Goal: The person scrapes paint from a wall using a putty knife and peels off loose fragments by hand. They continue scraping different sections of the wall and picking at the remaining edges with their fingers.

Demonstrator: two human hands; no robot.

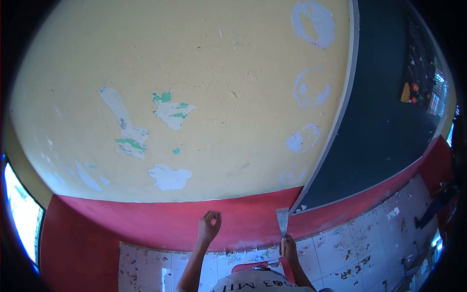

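My right hand (289, 247) is wrapped around the handle of a paint scraper (282, 220). Its flat metal blade points up, in front of the red lower band of the wall near the chalkboard's bottom corner. My left hand (210, 227) is raised to the left of it, fingers curled in towards the thumb, and no object shows in it. Behind both hands stands a cream wall (233, 146) with peeled patches; one pale bare patch (169, 177) lies above my left hand, and another patch (175, 111) shows green paint.
A dark green chalkboard (360, 146) with a grey frame fills the right side. Paint flakes (354, 267) litter the tiled floor (335, 243). A bright window (22, 214) is at far left. At far right, a person's leg (430, 211) shows near stacked furniture.
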